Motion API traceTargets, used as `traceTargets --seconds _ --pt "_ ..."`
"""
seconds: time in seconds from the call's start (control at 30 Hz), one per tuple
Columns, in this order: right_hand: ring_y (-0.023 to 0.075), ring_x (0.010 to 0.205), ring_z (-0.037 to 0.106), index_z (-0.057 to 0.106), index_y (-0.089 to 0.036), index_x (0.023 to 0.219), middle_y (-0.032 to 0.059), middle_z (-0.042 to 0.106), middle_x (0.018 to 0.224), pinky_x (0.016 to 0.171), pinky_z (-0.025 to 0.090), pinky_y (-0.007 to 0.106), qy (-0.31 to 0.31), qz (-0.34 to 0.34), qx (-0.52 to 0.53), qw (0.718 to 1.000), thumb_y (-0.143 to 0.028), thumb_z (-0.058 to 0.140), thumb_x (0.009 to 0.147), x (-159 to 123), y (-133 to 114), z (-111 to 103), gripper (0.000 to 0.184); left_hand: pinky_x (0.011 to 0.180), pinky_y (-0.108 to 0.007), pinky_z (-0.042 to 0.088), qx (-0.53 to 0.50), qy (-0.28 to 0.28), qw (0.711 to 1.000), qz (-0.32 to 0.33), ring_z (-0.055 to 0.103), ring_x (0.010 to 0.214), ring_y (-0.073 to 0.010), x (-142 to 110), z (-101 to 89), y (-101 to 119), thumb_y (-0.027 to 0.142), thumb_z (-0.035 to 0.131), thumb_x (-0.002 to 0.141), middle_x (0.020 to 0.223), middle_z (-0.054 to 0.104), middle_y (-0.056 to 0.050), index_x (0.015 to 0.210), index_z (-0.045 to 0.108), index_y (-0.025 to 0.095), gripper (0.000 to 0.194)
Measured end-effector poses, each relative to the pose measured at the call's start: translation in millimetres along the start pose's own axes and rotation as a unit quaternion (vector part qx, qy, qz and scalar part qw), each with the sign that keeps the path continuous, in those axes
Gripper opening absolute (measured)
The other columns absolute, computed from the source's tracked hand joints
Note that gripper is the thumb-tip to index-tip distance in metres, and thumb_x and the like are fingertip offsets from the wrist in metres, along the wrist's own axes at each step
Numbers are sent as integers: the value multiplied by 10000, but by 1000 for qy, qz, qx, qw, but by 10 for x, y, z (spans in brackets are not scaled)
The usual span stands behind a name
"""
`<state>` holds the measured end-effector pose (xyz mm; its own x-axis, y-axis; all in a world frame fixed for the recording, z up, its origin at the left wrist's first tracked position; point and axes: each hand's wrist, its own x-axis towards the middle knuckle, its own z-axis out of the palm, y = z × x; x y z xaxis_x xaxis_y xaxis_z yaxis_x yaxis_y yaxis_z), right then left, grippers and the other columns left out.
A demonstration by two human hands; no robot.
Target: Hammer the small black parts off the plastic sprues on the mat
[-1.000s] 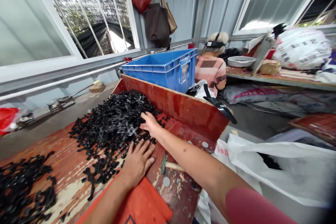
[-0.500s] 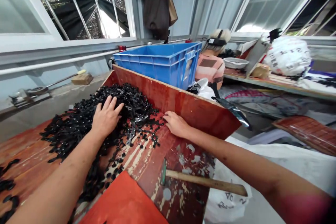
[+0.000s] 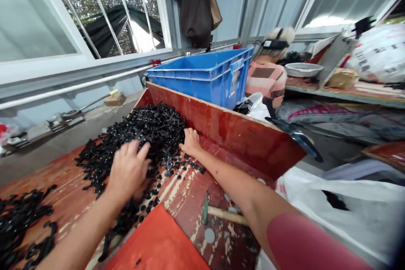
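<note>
A heap of small black plastic pieces (image 3: pixel 152 128) lies on the worn red-brown wooden tabletop (image 3: pixel 177 190). Over the near side of this heap is my left hand (image 3: pixel 129 169), slightly blurred, palm down with its fingers apart. My right hand (image 3: pixel 190 141) touches the heap's right edge, close to the upright red-brown board (image 3: pixel 221 130). Its fingers are extended, and I see nothing held in it. An orange-red sheet (image 3: pixel 158 240) lies at the near edge. Partly hidden by my right forearm is a hammer (image 3: pixel 226 215) with a wooden handle.
Behind the board stands a blue plastic crate (image 3: pixel 196 76). Another person (image 3: pixel 265 76) sits beyond it, near a shelf with a white basket (image 3: pixel 303 69). More black pieces (image 3: pixel 22 219) lie at the left. A white sack (image 3: pixel 316 202) is at the right.
My right hand has moved left, up to the heap's edge. My left hand has drawn back toward me over the heap. The view has turned slightly left.
</note>
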<state>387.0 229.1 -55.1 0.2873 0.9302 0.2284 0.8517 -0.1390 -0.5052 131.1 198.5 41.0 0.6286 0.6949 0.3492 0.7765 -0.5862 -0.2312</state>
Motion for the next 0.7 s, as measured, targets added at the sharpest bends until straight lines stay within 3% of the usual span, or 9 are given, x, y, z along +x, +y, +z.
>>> traceTargets --seconds 0.07,0.13,0.2,0.3,0.43,0.5,0.57,0.7 --pt "322 1230 445 512 -158 1265 131 473 1332 1026 366 502 9 15 5 1000 -353 665 861 -80 -116 45 474 887 -372 483 -99 -117 986 72 622 1002 -266 -265 64 201 361 403 980 1076 655 -139 1056 702 207 345" --pt "300 1182 467 524 -147 1209 143 483 1261 1004 392 453 9 17 13 1000 -344 670 844 -203 -242 104 439 826 -327 495 -155 -219 961 72 649 892 -220 -493 205 345 357 364 996 978 673 -94 1037 700 238 358" --pt "287 1137 493 541 -162 1167 134 495 1224 979 417 431 -1 -2 21 1000 -382 685 830 -335 -366 157 428 862 -368 483 -113 -210 971 25 641 949 -252 -620 365 411 323 369 984 1062 656 -123 1217 654 209 385" --pt "266 1109 528 580 -171 1147 107 546 1188 963 444 388 -39 -73 36 996 -408 727 789 -493 -455 140 454 862 -410 475 -41 -190 981 -25 615 1040 -299 -611 527 427 312 328 983 1164 616 -169 1397 539 145 494" --pt "205 1126 552 612 -288 1212 7 599 1230 997 419 333 -93 -194 48 975 -298 753 757 -622 -225 -116 476 877 -449 459 -12 -177 980 -90 580 1135 -334 -472 556 467 423 315 982 1283 580 -188 1445 492 174 555" --pt "255 1203 512 619 -252 1234 59 590 1291 1050 372 423 -88 -196 34 976 -293 666 840 -657 -25 -241 399 880 -455 454 -17 -162 979 -120 573 1148 -344 -409 553 506 441 306 978 1314 567 -199 1432 495 161 566" --pt "319 1313 426 559 -179 1337 149 503 1429 1108 295 508 -79 -180 18 980 -398 619 888 -663 121 -283 504 880 -463 455 -36 -156 976 -148 581 1132 -354 -334 579 542 428 297 976 1285 584 -211 1360 538 130 543" --pt "375 1456 237 520 -110 1399 211 364 1558 1173 141 577 -82 -155 -10 984 -566 533 926 -543 83 -92 657 968 -530 410 -118 -147 958 -218 557 1191 -374 -89 756 576 399 341 961 1243 627 -218 1173 596 146 417"
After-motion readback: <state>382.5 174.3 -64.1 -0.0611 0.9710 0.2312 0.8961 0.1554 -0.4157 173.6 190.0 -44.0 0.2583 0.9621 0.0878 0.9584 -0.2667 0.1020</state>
